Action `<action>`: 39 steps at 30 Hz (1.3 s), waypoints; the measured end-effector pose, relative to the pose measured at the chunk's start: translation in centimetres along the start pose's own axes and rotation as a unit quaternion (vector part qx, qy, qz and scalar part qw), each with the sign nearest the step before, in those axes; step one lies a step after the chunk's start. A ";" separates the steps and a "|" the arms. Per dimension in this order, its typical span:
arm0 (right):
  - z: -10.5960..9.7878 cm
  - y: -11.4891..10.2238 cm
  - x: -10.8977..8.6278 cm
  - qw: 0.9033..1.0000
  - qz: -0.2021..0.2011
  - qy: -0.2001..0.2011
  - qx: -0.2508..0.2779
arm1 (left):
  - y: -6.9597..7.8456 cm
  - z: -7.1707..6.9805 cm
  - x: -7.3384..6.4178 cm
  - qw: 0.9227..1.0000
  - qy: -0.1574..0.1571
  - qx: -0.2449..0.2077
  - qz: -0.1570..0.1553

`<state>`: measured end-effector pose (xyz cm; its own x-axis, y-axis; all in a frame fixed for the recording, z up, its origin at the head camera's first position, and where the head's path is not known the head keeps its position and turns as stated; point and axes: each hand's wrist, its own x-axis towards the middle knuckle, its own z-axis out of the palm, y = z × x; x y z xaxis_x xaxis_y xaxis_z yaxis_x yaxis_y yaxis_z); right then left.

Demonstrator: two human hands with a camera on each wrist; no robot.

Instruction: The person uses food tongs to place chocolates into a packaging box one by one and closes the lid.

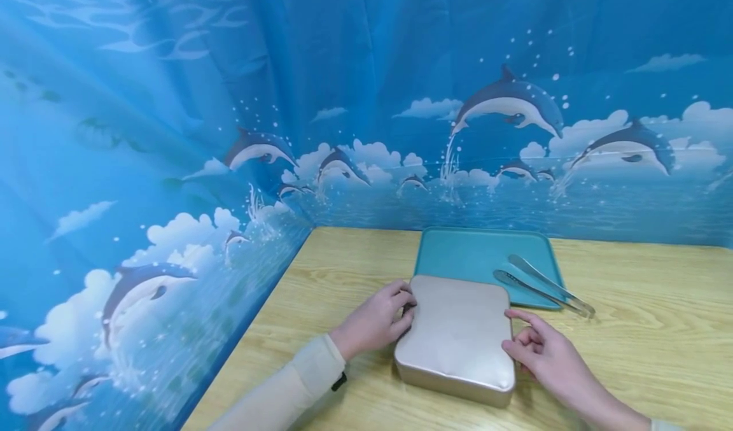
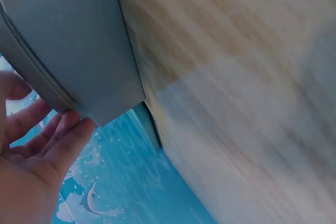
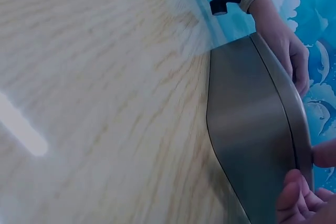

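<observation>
A rose-gold metal tin (image 1: 452,386) with rounded corners stands on the table, its flat lid (image 1: 458,329) closed on it. My left hand (image 1: 375,319) grips the lid's left edge with bent fingers. Seen from the left wrist, that hand's fingertips (image 2: 79,121) lie along the seam between lid and body. On the opposite side, my right hand (image 1: 544,358) holds the right edge of the lid. The right wrist view has its thumb (image 3: 324,153) against the lid's rim and curled fingers (image 3: 294,195) at the seam below. What the tin contains is hidden.
Behind the tin lies a teal tray (image 1: 458,253), partly covered by it in the head view. Metal tongs (image 1: 541,281) rest across the tray's right side, their joined end over the wooden table (image 1: 647,316). A blue dolphin-print curtain (image 1: 366,100) borders the table at the back and left.
</observation>
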<state>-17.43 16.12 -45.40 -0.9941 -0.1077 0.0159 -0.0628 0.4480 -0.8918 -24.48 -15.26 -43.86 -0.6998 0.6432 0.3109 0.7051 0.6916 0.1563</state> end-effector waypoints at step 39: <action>-2.3 -0.3 5.7 0.967 -0.113 -0.006 -0.227 | 0.3 0.6 1.9 0.986 -0.085 -0.019 -0.140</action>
<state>-23.33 17.43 -43.97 -0.9497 -0.2569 0.1789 -0.3127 0.7548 -0.5766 -25.66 -13.60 -43.74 -0.8748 0.4760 0.0896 0.4824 0.8397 0.2495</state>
